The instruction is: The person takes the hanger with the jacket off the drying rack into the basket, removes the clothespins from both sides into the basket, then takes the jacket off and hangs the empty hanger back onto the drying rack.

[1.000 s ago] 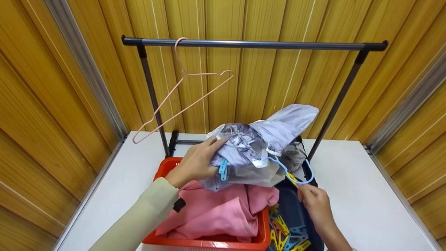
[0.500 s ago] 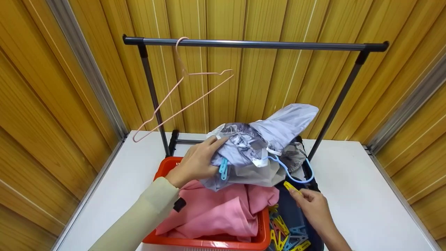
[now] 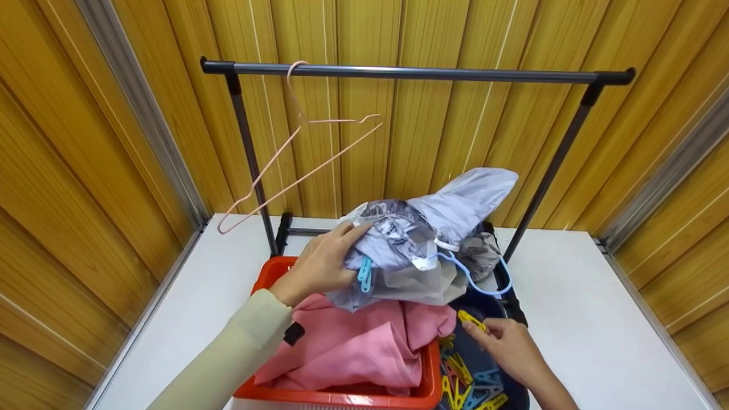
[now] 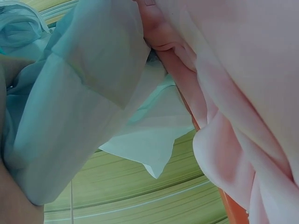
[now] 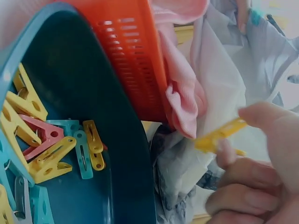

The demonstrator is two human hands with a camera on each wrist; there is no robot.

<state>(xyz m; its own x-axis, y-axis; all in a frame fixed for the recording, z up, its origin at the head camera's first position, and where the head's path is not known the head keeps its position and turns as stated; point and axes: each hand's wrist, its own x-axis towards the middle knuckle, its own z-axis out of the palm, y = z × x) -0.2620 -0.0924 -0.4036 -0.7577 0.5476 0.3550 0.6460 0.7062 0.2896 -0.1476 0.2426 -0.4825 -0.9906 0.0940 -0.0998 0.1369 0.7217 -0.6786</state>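
Note:
My left hand (image 3: 324, 259) grips a bunched pale grey garment (image 3: 464, 208) with dark print, above the red basket. A light blue clothespin (image 3: 365, 274) is clipped to the cloth just by those fingers. From the garment's right side sticks the curved part of a light blue hanger (image 3: 491, 293). Between thumb and fingers, my right hand (image 3: 512, 344) pinches a yellow clothespin (image 3: 471, 320), low over the dark blue basin. The right wrist view shows that yellow clothespin (image 5: 219, 137) in front of the hanging cloth. Folds of the garment (image 4: 88, 93) fill much of the left wrist view.
A pink garment (image 3: 364, 347) lies in the red basket (image 3: 342, 397). Beside it, the dark blue basin (image 5: 126, 140) holds several yellow, blue and red clothespins (image 5: 51, 154). Behind stands a black rack (image 3: 421, 73) with a pink hanger (image 3: 299, 121) on its bar.
My right hand has drawn the yellow clothespin away from the blue hanger, down and to the left, and turned it. The left hand keeps its grip on the garment, nearly still.

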